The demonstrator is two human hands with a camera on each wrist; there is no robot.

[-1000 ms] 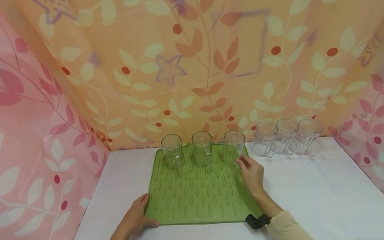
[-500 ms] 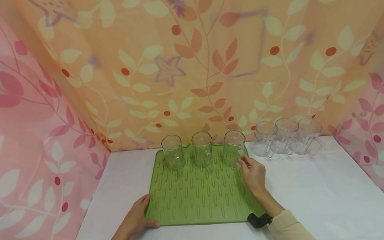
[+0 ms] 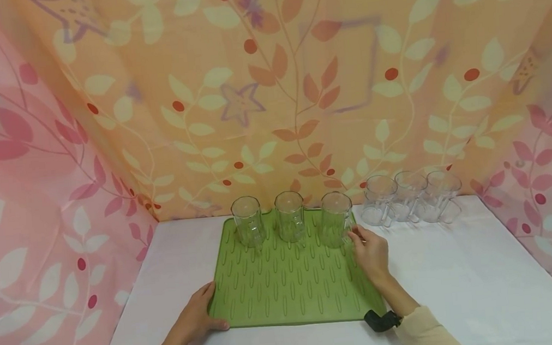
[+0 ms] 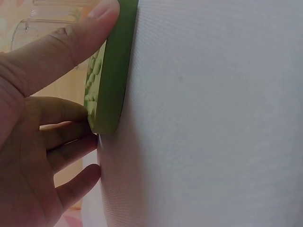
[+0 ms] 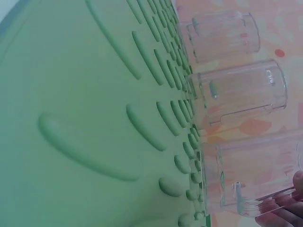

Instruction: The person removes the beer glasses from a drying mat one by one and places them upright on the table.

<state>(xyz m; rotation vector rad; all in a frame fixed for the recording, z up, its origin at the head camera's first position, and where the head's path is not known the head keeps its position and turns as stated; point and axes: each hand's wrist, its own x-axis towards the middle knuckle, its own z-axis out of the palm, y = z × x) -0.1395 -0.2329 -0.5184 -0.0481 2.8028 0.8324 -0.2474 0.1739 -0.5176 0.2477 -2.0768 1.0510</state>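
A green ridged mat [image 3: 291,286] lies on the white table, with three clear glass mugs in a row along its far part. My right hand [image 3: 371,252] pinches the handle of the rightmost mug [image 3: 334,219], which is upright close over the mat; its fingers [image 5: 279,213] curl at the handle in the right wrist view. Beside it stand the middle mug [image 3: 290,218] and the left mug [image 3: 248,221]. My left hand [image 3: 196,311] rests at the mat's near left corner, thumb stretched along the front edge and relaxed fingers touching the left side.
Three more clear mugs, among them a near one [image 3: 438,196], stand close together on the white tablecloth [image 3: 462,276] at the back right. A patterned orange curtain [image 3: 271,112] rises right behind the table, with pink cloth [image 3: 55,241] on the left and right sides.
My right hand has drawn the rightmost mug slightly toward me, its wrist shifting a little to the right. My left hand keeps its place at the mat's corner.
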